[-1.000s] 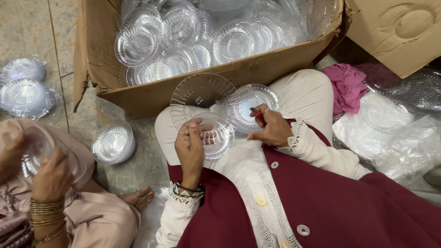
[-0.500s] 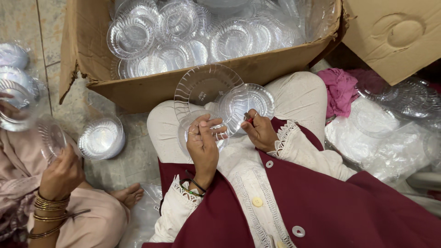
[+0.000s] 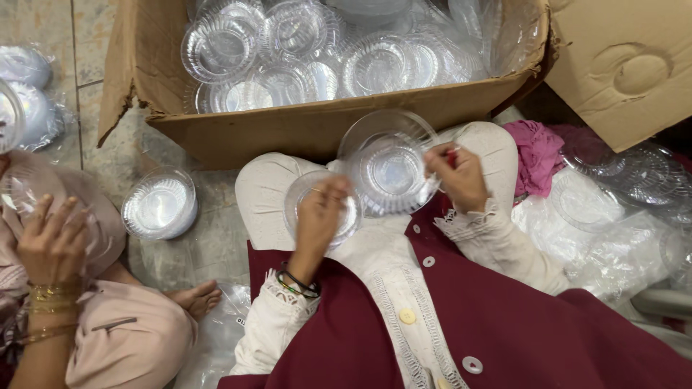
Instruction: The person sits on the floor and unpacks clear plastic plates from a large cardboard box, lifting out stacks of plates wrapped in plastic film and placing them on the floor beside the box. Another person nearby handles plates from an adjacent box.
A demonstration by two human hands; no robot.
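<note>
Fingers of the left hand [image 3: 321,216] clasp a clear plastic bowl [image 3: 306,198] against the lap while the right hand [image 3: 458,176] pinches the rim of a second, tilted bowl [image 3: 393,173] — seemingly kept apart for handling — just before the cardboard box [image 3: 303,126] of stacked bowls.

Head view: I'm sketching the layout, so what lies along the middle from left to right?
Co-worker's hand → bowl stack on floor → left hand → clear bowl → right hand → pink cloth → plastic bags.

One cardboard box [image 3: 310,126], three hands (one a co-worker's), countless clear plastic bowls [image 3: 393,176].
</note>
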